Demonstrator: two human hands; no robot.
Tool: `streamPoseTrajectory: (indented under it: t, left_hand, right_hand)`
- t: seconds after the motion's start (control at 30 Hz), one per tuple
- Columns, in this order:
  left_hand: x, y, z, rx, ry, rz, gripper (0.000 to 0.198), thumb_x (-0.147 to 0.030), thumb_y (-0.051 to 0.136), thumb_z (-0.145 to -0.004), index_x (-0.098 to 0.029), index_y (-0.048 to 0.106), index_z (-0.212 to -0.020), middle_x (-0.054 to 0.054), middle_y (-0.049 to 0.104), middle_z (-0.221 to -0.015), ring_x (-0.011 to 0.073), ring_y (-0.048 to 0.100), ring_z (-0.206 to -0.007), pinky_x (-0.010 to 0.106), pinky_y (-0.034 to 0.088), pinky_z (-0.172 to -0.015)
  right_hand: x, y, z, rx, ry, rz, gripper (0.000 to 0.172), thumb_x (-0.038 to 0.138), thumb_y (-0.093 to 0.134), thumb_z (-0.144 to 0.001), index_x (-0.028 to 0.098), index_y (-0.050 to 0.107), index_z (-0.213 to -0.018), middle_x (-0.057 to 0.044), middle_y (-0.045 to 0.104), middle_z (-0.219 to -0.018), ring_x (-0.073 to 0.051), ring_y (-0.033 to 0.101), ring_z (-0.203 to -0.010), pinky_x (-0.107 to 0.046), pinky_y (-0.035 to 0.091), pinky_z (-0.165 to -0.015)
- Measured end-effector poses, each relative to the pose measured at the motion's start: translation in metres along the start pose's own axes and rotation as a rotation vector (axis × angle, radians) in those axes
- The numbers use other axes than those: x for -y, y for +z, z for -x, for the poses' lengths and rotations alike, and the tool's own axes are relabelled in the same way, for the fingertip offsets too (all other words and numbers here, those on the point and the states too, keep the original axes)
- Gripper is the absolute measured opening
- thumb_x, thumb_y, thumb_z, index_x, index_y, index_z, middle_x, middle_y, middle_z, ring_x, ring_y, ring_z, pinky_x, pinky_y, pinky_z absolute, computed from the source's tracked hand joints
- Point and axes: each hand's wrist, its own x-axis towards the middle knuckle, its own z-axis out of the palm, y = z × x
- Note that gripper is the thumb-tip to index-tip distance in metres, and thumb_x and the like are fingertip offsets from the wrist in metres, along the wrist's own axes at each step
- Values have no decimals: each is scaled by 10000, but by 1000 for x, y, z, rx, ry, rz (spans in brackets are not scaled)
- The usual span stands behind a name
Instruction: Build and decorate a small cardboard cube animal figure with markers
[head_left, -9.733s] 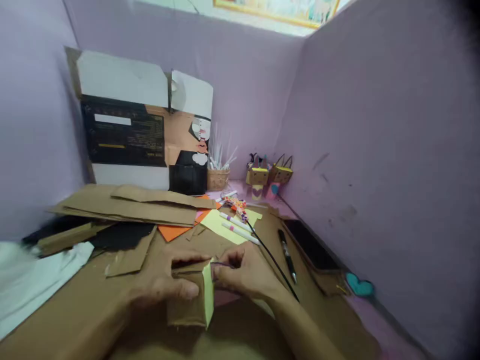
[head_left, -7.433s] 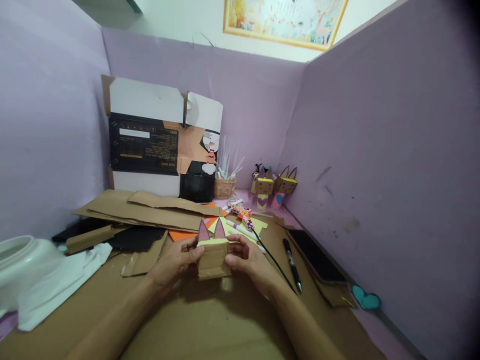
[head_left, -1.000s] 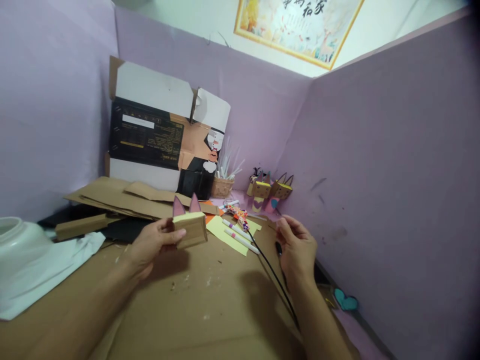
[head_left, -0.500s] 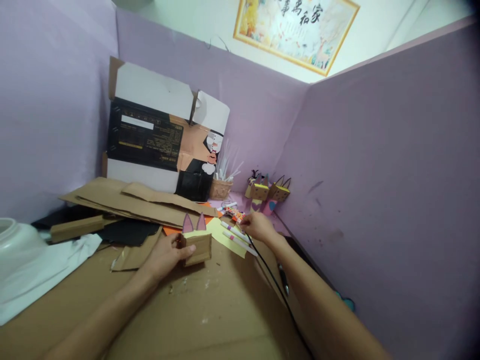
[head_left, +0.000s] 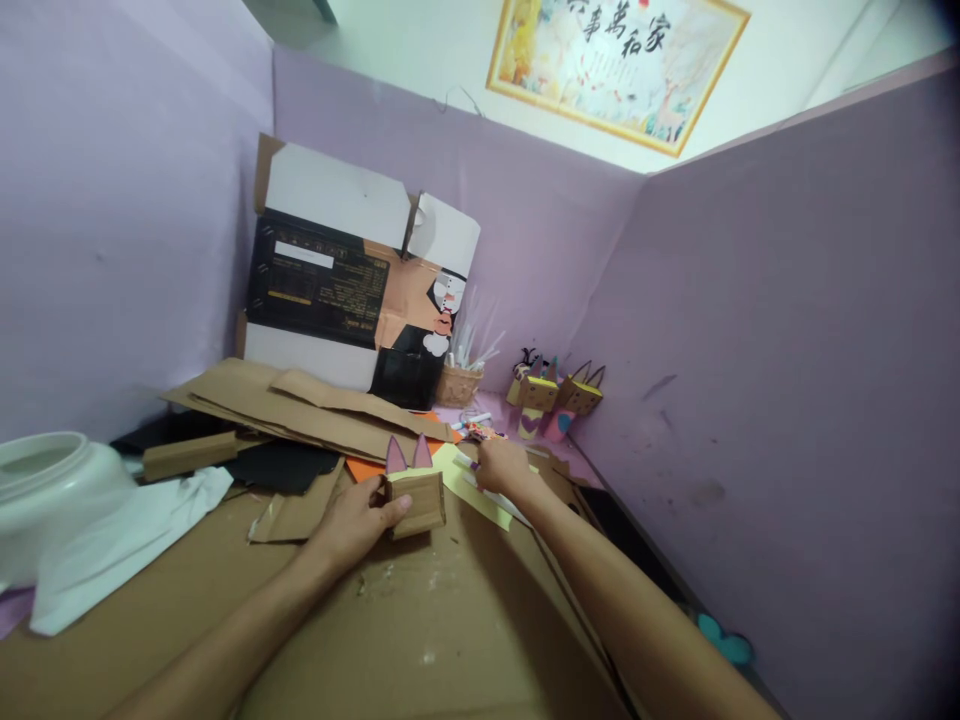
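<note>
My left hand (head_left: 358, 525) grips a small cardboard box (head_left: 418, 506) by its left side, the thumb across its front. Two pink pointed ears (head_left: 409, 455) stand up from the box's top. My right hand (head_left: 506, 468) is closed, fingers curled down over the marker pens on a yellow sheet of paper (head_left: 491, 508). One marker pen (head_left: 466, 462) with a purple band pokes out left of the knuckles. Whether the fingers grip a marker is hidden. Beyond that hand lie small patterned scraps (head_left: 482, 431).
Cardboard strips (head_left: 315, 410) and black sheets (head_left: 285, 465) lie at the back left. A white jar (head_left: 60, 500) and white cloth (head_left: 142, 545) are at the left. Behind stand a flattened box (head_left: 322, 270), a basket of white sticks (head_left: 459, 385) and eared cardboard figures (head_left: 540, 393).
My right hand has come down over the marker pens, its fingers now curled. My left hand still holds the box. The whole view has shifted, so things appear further right.
</note>
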Motion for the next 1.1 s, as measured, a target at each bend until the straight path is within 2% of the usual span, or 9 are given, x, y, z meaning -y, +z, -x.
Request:
streamPoseTrajectory:
  t: [0.13, 0.23, 0.33, 0.5, 0.6, 0.67, 0.83, 0.93, 1.1]
  left_hand:
    - [-6, 0, 1, 0, -6, -61, 304, -417, 709, -607, -155, 698, -759, 30, 673, -602, 212, 617, -594, 249, 438, -501]
    - [-11, 1, 2, 2, -76, -113, 327, -458, 722, -565, -144, 676, -641, -16, 527, -384, 147, 471, -370, 219, 317, -354]
    - [-14, 3, 4, 16, -127, -143, 375, -485, 739, -523, -127, 673, -612, -7, 514, -359, 132, 439, -321, 216, 304, -319]
    - [-16, 3, 6, -17, -148, -188, 408, -527, 722, -556, -126, 660, -597, 2, 515, -365, 123, 438, -320, 203, 294, -317]
    - [-17, 2, 7, -30, -139, -218, 436, -561, 707, -575, -128, 652, -592, -13, 481, -356, 120, 435, -332, 196, 296, -333]
    - [-17, 2, 6, -39, -125, -231, 448, -575, 709, -570, -131, 664, -613, -26, 460, -361, 123, 439, -347, 198, 305, -344]
    - [-9, 5, 3, -54, -155, -236, 537, -619, 681, -571, -126, 694, -785, -50, 405, -332, 121, 382, -325, 205, 272, -349]
    - [-3, 8, 2, -73, -138, -247, 544, -621, 668, -579, -139, 695, -828, -42, 425, -337, 122, 364, -317, 215, 259, -354]
    - [4, 11, 3, -81, -86, -253, 530, -648, 615, -618, -183, 706, -854, -7, 521, -419, 153, 450, -379, 229, 306, -373]
  right_hand:
    - [0, -22, 11, -140, 54, -245, 176, 291, 571, -865, 150, 639, -946, -95, 667, -974, -250, 616, -956, -375, 476, -793]
    - [0, -27, 35, -187, 36, -493, 200, 316, 493, -859, 171, 624, -902, -54, 679, -819, -200, 639, -782, -281, 475, -651]
    - [-1, -15, 65, -150, 37, -724, 296, 379, 413, -852, 156, 606, -830, -13, 630, -642, -138, 560, -514, -227, 420, -460]
    - [-2, 17, 84, -158, 82, -915, 273, 386, 519, -762, 143, 622, -696, 7, 577, -544, -117, 483, -438, -222, 378, -436]
    - [3, 35, 81, -166, 90, -932, 160, 291, 602, -708, 149, 649, -649, 0, 606, -580, -142, 546, -542, -235, 411, -525]
    - [6, 44, 80, -172, 103, -931, 110, 241, 608, -709, 156, 679, -712, -2, 628, -620, -151, 568, -597, -244, 423, -578]
    - [9, 56, 87, -164, 141, -945, 269, 179, 598, -727, 165, 662, -988, -27, 671, -767, -161, 600, -673, -248, 444, -603]
    - [9, 53, 92, -149, 124, -965, 300, 136, 544, -753, 167, 623, -1042, -31, 680, -826, -155, 620, -689, -250, 468, -629]
    - [9, 49, 101, -150, 99, -930, 320, 108, 492, -758, 174, 607, -1049, -50, 682, -879, -176, 646, -747, -280, 488, -710]
